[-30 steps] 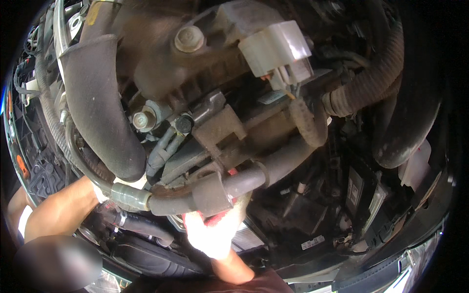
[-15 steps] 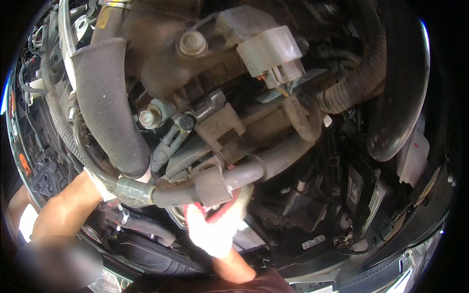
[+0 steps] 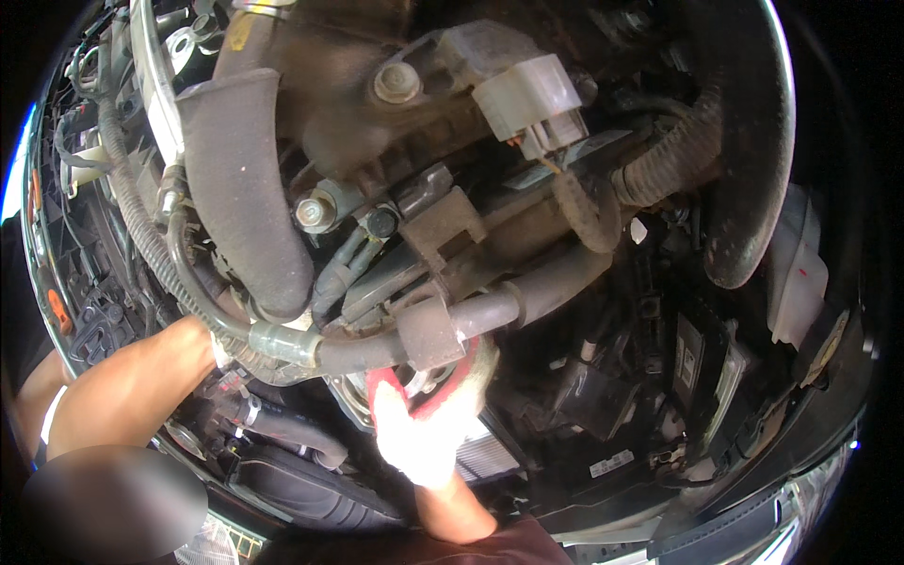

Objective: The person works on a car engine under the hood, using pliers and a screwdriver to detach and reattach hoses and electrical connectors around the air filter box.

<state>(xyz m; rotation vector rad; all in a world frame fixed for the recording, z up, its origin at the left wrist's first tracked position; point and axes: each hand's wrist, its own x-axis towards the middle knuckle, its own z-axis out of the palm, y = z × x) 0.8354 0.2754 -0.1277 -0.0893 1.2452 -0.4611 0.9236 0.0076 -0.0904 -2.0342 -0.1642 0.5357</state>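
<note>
My right hand [image 3: 428, 428], in a white glove with a red palm side, reaches up behind a dark hose [image 3: 363, 356] and a rusty bracket [image 3: 431, 334]. Its thumb and fingers curve around a silvery part [image 3: 433, 381] that I cannot make out; the fingertips are hidden behind the hose. A grey connector plug [image 3: 527, 94] and a metal bolt [image 3: 395, 83] sit above, on the engine. My left hand does not show.
Another person's bare forearm [image 3: 132, 391] reaches in from the left; its gloved hand is mostly hidden behind hoses. A thick grey hose [image 3: 243, 188] hangs nearby. A ribbed conduit [image 3: 669, 155] and a black curved part [image 3: 753, 188] stand at the right.
The view has shifted slightly, so the engine parts at the left sit further right. My right hand stays behind the hose, its hold much the same.
</note>
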